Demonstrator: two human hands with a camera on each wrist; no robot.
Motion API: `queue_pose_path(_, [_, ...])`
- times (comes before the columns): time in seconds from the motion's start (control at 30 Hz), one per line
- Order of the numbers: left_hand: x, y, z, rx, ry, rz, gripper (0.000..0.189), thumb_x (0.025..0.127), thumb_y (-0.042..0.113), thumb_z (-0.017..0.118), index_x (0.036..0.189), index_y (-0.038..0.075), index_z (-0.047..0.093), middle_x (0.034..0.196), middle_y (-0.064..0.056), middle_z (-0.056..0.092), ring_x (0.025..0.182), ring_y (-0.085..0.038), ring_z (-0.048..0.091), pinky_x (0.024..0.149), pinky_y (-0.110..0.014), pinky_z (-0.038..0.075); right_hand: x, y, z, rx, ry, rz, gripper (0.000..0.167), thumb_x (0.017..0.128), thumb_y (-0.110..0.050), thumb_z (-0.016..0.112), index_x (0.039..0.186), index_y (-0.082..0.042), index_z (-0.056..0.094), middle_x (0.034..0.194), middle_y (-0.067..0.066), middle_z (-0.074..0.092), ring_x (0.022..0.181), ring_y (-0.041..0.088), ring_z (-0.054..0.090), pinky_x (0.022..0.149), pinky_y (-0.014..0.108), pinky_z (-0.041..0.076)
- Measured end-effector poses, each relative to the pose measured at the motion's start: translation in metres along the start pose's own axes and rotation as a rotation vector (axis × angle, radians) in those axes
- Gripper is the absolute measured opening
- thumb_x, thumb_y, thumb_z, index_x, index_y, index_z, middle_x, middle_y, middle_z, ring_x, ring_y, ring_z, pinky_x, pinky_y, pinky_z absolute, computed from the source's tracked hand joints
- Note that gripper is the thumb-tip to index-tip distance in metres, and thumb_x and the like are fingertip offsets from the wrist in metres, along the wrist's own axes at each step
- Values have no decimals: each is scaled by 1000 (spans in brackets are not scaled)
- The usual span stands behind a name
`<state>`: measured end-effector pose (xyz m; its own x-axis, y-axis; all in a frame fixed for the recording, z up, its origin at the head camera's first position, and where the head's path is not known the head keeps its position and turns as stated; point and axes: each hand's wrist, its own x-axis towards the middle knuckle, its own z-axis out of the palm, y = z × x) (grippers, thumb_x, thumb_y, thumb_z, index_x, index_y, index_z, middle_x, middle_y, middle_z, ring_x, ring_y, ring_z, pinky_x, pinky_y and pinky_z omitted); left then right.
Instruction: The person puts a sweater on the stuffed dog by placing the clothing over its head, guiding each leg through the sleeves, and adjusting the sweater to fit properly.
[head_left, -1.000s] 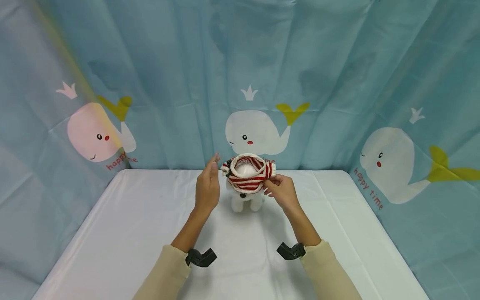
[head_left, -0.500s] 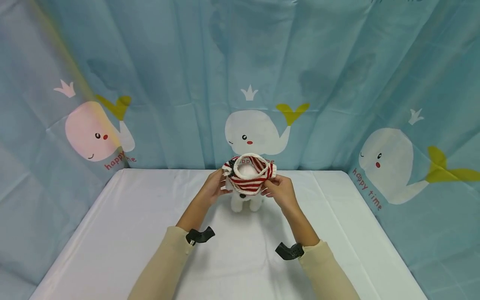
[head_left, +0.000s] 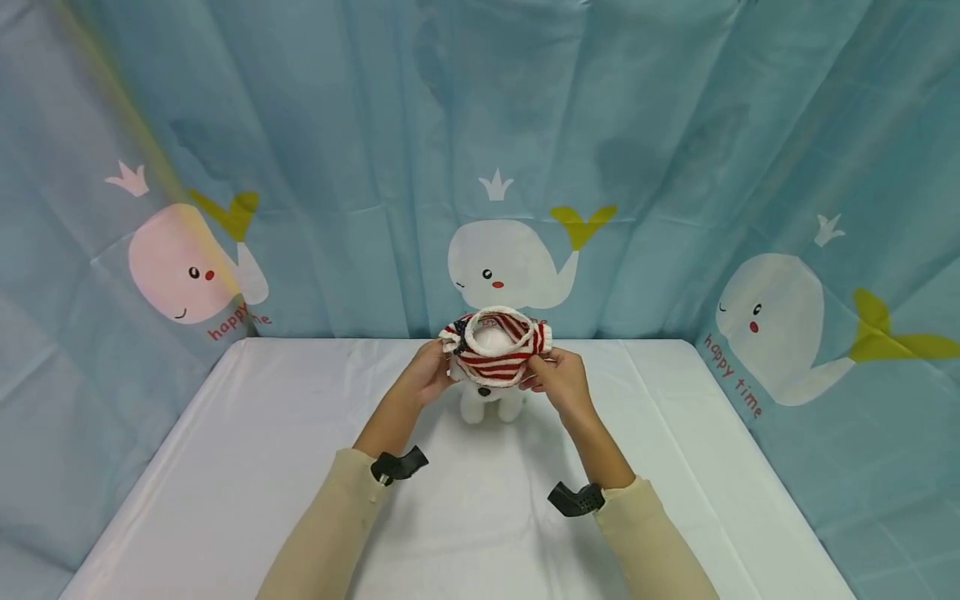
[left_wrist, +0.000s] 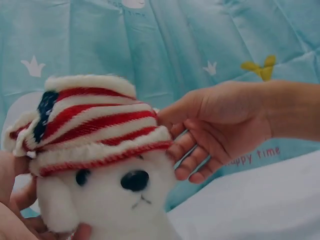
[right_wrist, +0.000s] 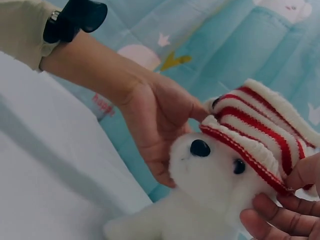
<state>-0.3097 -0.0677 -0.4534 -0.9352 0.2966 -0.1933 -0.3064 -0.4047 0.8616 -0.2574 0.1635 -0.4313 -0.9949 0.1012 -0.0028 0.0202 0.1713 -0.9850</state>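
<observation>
A white plush dog [head_left: 472, 408] stands near the back of the table. A small knitted sweater [head_left: 498, 369], striped red and white with a dark blue patch, sits round the top of its head. Its open ring faces up, and the lower hem crosses just above the dog's nose [left_wrist: 135, 180]. My left hand [head_left: 426, 373] grips the sweater's left side by the cuff, with fingers along the dog's ear [left_wrist: 57, 207]. On the other side my right hand [head_left: 564, 379] pinches the hem between thumb and fingers. In the right wrist view both hands flank the dog's head [right_wrist: 200, 172].
A white cloth covers the table [head_left: 480, 517]. Blue curtains [head_left: 315, 167] printed with whales hang close behind the dog and along both sides. A black wrist camera [head_left: 400, 464] is strapped on the left wrist, another [head_left: 576, 499] on the right.
My left hand, upright and apart from the sweater a second ago, has come in and taken hold of its left side. My right hand keeps its grip and has barely moved.
</observation>
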Motion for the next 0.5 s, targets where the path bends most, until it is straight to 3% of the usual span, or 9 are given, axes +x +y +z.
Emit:
queue_pose_path(0.13, [-1,-10,-8,-59,95,-20,44,111,33,41,142,4,51,109,-2,63,99,-15,61,89,-39,50,-1,11,-2,-12,18,26,20,96,-17,62,92,1,70,75,13,74,65,23,73,64,34,57])
queue_pose_path(0.27, [-4,-24,-20,-175,149,-71,47,112,29,36,148,-1,42,104,-5,65,90,-14,68,85,-35,56,-5,28,-6,-48,12,70,21,95,-17,65,84,0,70,74,13,74,65,25,73,62,33,56])
queue_pose_path(0.37, [-8,-33,-23,-217,129,-89,47,113,25,33,150,-3,37,102,-6,66,87,-14,69,80,-31,58,-8,37,-7,-76,-19,78,23,96,-19,66,84,-1,70,75,13,74,67,25,73,67,38,58])
queue_pose_path(0.5, [-13,-42,-19,-254,107,-81,43,112,32,36,141,0,43,102,-7,67,88,-18,69,80,-33,58,-12,35,-10,-150,-53,15,25,98,-22,65,87,-1,72,77,13,74,70,26,73,72,41,58])
